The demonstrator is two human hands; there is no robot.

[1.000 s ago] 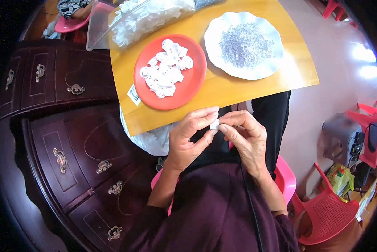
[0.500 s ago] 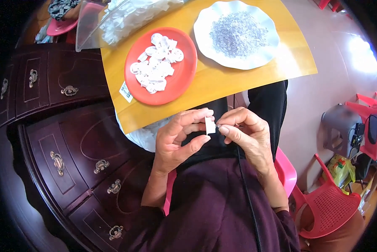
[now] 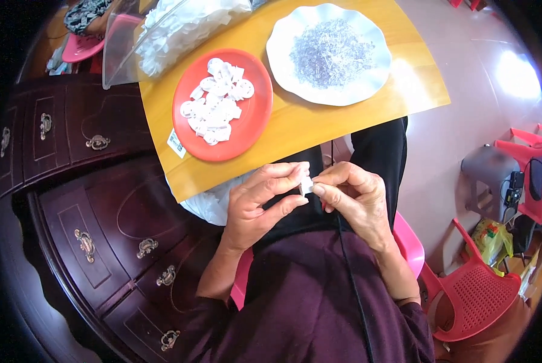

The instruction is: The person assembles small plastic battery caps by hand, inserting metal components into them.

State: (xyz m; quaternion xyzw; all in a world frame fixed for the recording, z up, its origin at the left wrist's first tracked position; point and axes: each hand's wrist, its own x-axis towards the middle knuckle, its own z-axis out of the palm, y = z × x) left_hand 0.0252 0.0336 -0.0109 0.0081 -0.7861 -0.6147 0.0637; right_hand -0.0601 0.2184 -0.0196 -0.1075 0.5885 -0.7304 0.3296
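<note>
A small white plastic part point(image 3: 306, 186) is held up over my lap, pinched between the thumb and fingers of my left hand point(image 3: 260, 198). My right hand point(image 3: 357, 196) has its thumb and index finger pressed together against the part's right side. Whatever sits between those right fingertips is hidden now. Beyond my hands, a red plate point(image 3: 254, 124) on the table bears a heap of similar white plastic parts point(image 3: 216, 100). To its right, a white plate with a wavy rim point(image 3: 281, 78) carries a pile of small shiny metal pieces point(image 3: 331, 53).
The yellow table point(image 3: 307, 130) ends just beyond my hands. A clear bin point(image 3: 121, 54) of white pieces stands at its far left. Dark wooden drawers point(image 3: 95, 206) fill the left. Pink chairs point(image 3: 479, 290) and a grey stool point(image 3: 491, 175) stand right. Another person's arm point(image 3: 98, 25) shows far left.
The white part has turned in my left fingers, and my right fingertips have closed up against it. The small shiny piece that showed between them is now out of sight. The view has shifted slightly.
</note>
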